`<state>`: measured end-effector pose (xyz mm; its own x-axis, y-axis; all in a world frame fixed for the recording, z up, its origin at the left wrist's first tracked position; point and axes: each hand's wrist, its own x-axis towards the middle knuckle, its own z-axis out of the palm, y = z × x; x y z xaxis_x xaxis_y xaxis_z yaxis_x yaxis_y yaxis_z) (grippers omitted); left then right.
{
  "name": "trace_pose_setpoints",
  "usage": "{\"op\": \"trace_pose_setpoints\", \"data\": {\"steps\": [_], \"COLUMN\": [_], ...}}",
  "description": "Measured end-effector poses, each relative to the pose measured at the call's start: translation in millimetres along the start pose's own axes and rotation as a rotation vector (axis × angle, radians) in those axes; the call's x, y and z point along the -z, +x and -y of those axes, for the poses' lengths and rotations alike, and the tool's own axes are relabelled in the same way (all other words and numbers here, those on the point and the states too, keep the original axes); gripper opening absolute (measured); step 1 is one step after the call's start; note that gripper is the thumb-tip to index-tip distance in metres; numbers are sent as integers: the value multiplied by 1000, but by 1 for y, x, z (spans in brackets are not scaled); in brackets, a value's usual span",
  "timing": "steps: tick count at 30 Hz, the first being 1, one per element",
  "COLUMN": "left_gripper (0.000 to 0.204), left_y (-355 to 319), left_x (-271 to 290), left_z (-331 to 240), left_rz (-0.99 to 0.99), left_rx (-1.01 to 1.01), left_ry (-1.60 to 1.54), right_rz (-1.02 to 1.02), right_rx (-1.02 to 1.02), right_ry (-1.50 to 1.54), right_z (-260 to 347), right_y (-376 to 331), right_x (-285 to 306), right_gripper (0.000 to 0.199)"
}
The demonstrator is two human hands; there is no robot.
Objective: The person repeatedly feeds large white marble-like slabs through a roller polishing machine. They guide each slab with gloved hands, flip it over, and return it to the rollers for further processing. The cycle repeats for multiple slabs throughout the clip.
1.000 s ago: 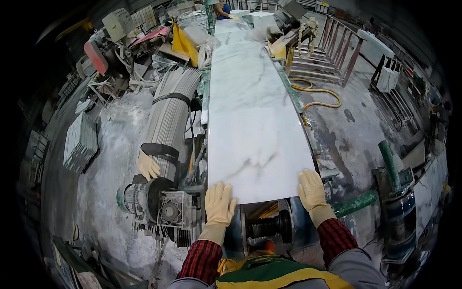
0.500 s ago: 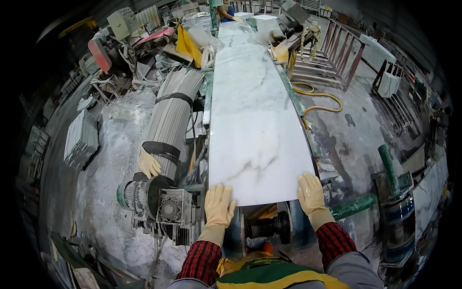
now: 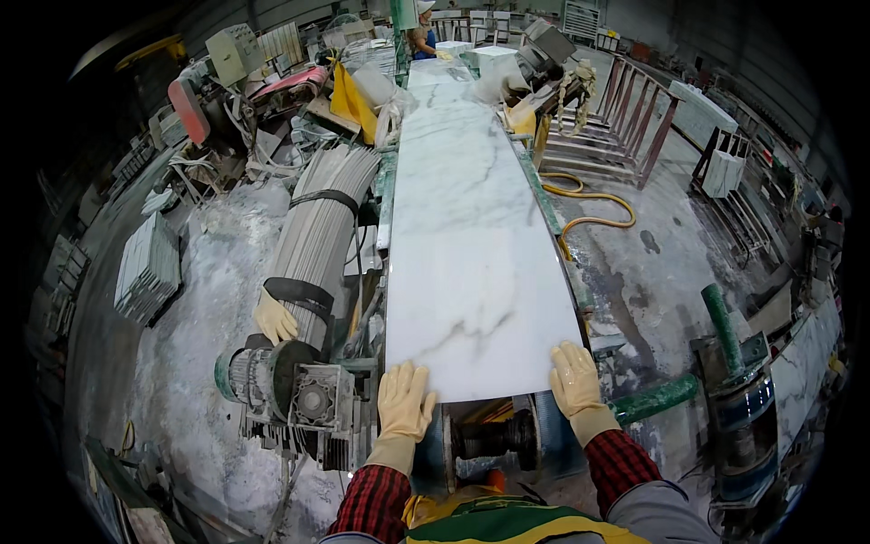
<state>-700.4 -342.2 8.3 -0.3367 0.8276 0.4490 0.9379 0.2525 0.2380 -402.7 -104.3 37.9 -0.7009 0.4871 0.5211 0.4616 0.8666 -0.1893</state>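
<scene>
A long white marble slab point(image 3: 480, 290) with grey veins lies flat on a narrow conveyor, running away from me. At its near left corner rests my left hand point(image 3: 403, 405), in a cream rubber glove, fingers stretched out flat. My right hand point(image 3: 575, 385), gloved the same way, lies over the near right corner with its fingers extended. Both palms are turned down, and neither hand is wrapped round the slab. Just below the slab's near edge, between my hands, shows a dark roller point(image 3: 494, 438) with blue drum-like sides.
Left of the conveyor stand a motor with gearbox point(image 3: 313, 399), a strapped bundle of grey strips point(image 3: 322, 222) and a loose glove point(image 3: 274, 317). A green bar point(image 3: 657, 401) juts out at right, near a yellow hose point(image 3: 603, 220). Another person point(image 3: 422, 32) stands at the far end.
The slab has slid a little toward me, and both hands have come nearer with its edge. My view has shifted slightly. The far person shows more fully.
</scene>
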Motion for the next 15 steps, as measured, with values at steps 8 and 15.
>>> {"op": "trace_pose_setpoints", "data": {"steps": [8,15], "left_gripper": [56,58], "left_y": [-10,-12], "left_x": [-5,0], "left_z": [2,-1], "left_rz": [-33,73], "left_rx": [-18,33], "left_ry": [43,-3], "right_rz": [0,14], "right_rx": [2,-14], "right_ry": [-4,-24], "right_z": [-5,-7], "right_y": [-12,-20], "right_x": [-8,-9], "right_gripper": [38,40]}}
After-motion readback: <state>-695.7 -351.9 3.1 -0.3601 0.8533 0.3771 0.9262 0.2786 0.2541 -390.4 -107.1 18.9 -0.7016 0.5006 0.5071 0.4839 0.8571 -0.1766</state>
